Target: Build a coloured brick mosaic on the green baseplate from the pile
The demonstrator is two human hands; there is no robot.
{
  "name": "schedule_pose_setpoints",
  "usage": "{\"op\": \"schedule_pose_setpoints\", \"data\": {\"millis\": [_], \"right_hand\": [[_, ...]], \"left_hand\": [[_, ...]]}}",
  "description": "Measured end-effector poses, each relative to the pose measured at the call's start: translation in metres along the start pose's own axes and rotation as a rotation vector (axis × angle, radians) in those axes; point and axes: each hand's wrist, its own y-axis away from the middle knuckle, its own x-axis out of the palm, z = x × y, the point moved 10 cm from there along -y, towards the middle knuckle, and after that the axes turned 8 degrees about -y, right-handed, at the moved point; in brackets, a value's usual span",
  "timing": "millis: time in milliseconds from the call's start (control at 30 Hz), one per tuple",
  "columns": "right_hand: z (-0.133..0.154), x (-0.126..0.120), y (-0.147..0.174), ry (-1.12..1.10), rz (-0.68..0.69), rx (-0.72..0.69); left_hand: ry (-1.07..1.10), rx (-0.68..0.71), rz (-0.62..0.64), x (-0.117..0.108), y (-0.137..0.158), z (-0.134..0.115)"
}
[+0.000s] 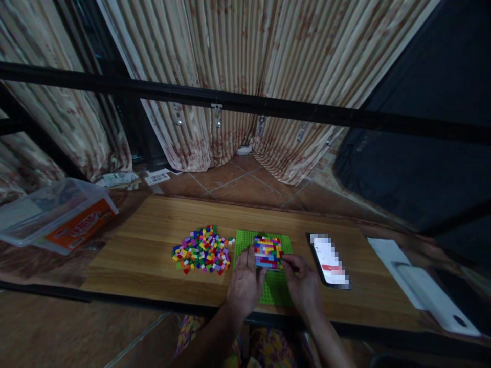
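Note:
A green studded baseplate (276, 291) lies on the wooden table in front of me. On it sits a flat block of many-coloured toy bricks (267, 251), packed in rows. My left hand (244, 278) rests along the block's left side, fingers stretched out and the thumb near its lower left corner. At the block's right edge is my right hand (304, 286), its thumb and index finger pinched together. Whatever is between those fingertips is too small to make out. Left of the baseplate spreads a heap of small loose toy bricks (203, 250) in mixed colours.
A phone (330, 260) with a lit screen lies right of the baseplate. Farther right are a white sheet (387, 255) and a white flat object (435, 296). A clear plastic box (57, 214) with an orange label stands at the left. A dark bar (230, 94) crosses before the curtains.

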Motion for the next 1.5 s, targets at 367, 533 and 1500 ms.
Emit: {"op": "schedule_pose_setpoints", "data": {"millis": [367, 533, 1500], "right_hand": [[-0.027, 0.002, -0.005, -0.299, -0.097, 0.152], [-0.019, -0.003, -0.008, -0.184, -0.1, 0.166], [-0.034, 0.006, -0.009, -0.336, -0.103, 0.257]], "left_hand": [[0.047, -0.025, 0.043, 0.002, 0.0, 0.001], [0.064, -0.036, 0.06, 0.002, -0.001, 0.001], [0.078, -0.029, 0.041, -0.001, -0.001, -0.001]]}}
